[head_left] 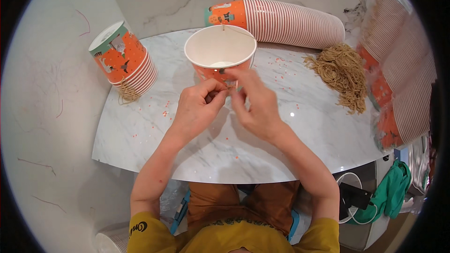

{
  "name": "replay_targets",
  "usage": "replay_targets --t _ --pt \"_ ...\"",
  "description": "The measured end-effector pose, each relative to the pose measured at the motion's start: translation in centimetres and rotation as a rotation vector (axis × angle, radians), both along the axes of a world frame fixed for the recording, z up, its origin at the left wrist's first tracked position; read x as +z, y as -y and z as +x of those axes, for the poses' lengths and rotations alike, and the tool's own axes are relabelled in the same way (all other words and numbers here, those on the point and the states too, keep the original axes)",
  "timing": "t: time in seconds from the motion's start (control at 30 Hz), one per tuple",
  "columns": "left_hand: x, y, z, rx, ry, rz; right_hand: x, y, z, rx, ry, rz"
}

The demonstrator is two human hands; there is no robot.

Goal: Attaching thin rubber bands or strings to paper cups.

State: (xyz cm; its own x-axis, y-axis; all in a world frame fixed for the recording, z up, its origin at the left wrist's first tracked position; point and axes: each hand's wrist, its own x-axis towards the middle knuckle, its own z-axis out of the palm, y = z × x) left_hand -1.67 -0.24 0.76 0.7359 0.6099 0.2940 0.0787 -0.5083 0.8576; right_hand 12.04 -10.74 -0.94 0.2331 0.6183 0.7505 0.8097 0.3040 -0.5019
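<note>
In front of me a paper bucket [201,72] stands upright on the table, white inside, orange with printed figures outside. A thin tan cord [240,30] is fixed at its far rim and runs across to the right edge, then down the outside. My left hand [199,107] is at the near side of the bucket, thumb and forefinger pinched together; what lies between them is too small to name. Close beside it my right hand [258,105] has its forefinger against the bucket front and its thumb near the left fingertips. Its fingers are smeared by motion.
Nested buckets [290,24] lie along the back; a shorter upside-down stack [124,56] stands left with looped cords [127,92]. A tangled heap of tan cord [344,75] lies right, beside plastic-wrapped buckets [408,84]. Orange bits dot the marble table [328,136].
</note>
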Motion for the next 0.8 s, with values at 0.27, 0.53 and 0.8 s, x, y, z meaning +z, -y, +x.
replay_targets --t 0.27,0.53,0.8 --pt "-0.3 -0.4 -0.4 0.031 0.039 0.094 -1.0 -0.2 -1.2 0.026 -0.015 -0.096" --pt "-0.1 -0.6 -0.4 0.047 -0.030 0.072 -1.7 -0.7 -0.4 -0.061 0.149 -0.026" --pt "2.9 -2.9 -0.3 0.281 0.178 1.032 -1.4 -1.1 0.0 0.156 -0.717 -0.201"
